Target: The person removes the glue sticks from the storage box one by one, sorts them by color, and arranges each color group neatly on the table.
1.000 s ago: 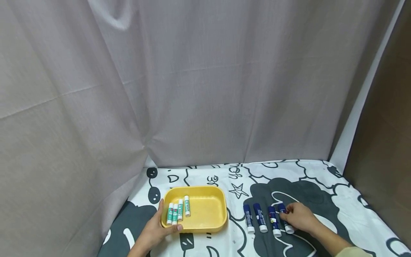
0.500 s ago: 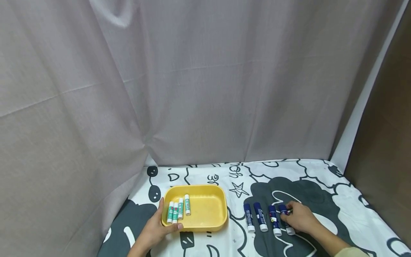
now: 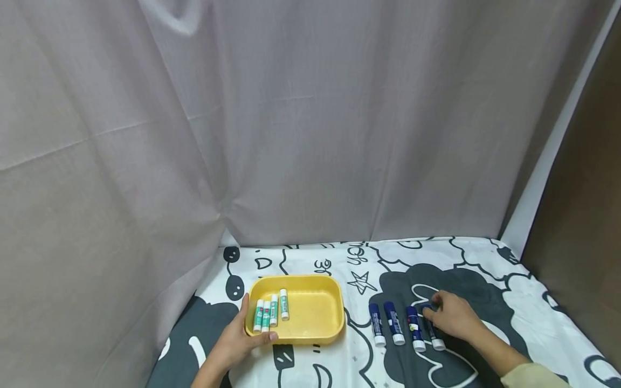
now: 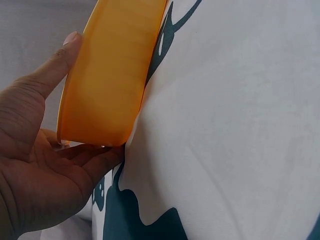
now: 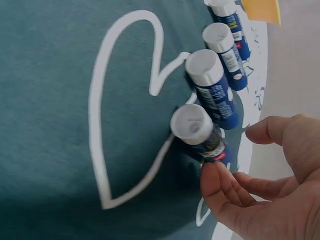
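Note:
A yellow tray point(image 3: 315, 315) holds several small white-and-green glue sticks point(image 3: 284, 305) at its left side. My left hand point(image 3: 234, 340) grips the tray's near left corner; in the left wrist view this hand point(image 4: 47, 175) has its thumb on the tray's point(image 4: 107, 70) rim and fingers at its lower edge. Several dark blue tubes with white caps lie in a row on the right. My right hand point(image 3: 455, 317) is at the rightmost tube point(image 3: 437, 343). In the right wrist view, this hand point(image 5: 272, 187) touches that tube point(image 5: 192, 125) with its fingertips, the thumb apart from it.
A white cloth point(image 3: 356, 347) with dark grey and black drawings covers the surface. Grey curtain point(image 3: 310, 134) hangs behind and at the left, and a brown panel point(image 3: 577, 231) stands on the right. Cloth lies between the tray and the leftmost blue tube point(image 3: 376, 324).
My right hand has shifted slightly back at the rightmost tube, and its fingers have loosened. The left hand keeps its grip on the tray. The head view has tilted slightly.

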Action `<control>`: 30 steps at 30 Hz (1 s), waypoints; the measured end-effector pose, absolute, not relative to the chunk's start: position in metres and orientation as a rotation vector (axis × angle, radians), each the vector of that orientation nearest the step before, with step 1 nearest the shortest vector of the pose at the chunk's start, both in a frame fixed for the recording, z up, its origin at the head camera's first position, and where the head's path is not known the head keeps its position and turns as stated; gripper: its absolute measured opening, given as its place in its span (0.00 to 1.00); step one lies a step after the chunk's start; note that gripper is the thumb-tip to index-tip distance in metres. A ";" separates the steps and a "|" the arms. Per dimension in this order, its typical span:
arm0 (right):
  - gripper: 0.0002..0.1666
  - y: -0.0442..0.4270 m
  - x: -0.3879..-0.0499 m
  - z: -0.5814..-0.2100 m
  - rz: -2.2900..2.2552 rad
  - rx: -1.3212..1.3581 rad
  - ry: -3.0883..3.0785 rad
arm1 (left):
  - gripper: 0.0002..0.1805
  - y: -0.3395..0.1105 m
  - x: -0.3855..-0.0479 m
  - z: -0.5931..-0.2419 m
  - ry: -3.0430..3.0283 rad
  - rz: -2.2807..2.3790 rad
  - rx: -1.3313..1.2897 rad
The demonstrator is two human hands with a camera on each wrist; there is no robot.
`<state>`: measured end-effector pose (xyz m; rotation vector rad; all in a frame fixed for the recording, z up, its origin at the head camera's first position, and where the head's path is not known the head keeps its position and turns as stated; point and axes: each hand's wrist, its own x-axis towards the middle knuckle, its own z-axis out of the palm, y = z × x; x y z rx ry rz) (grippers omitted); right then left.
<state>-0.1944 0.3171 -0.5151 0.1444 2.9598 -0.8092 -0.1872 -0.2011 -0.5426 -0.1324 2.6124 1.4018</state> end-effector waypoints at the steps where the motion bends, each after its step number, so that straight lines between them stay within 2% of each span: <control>1: 0.31 0.316 -0.195 -0.512 -0.813 0.142 2.966 | 0.82 -0.201 -0.187 -0.542 2.614 1.404 -0.126; 12: 0.31 0.298 -0.206 -0.484 -0.885 0.100 2.991 | 0.80 -0.201 -0.187 -0.539 2.611 1.435 -0.079; 18: 0.25 0.275 -0.209 -0.479 -1.049 0.082 2.937 | 0.81 -0.200 -0.187 -0.541 2.600 1.403 -0.125; 30: 0.23 0.223 -0.223 -0.472 -1.289 0.097 2.765 | 0.81 -0.201 -0.187 -0.542 2.605 1.407 -0.125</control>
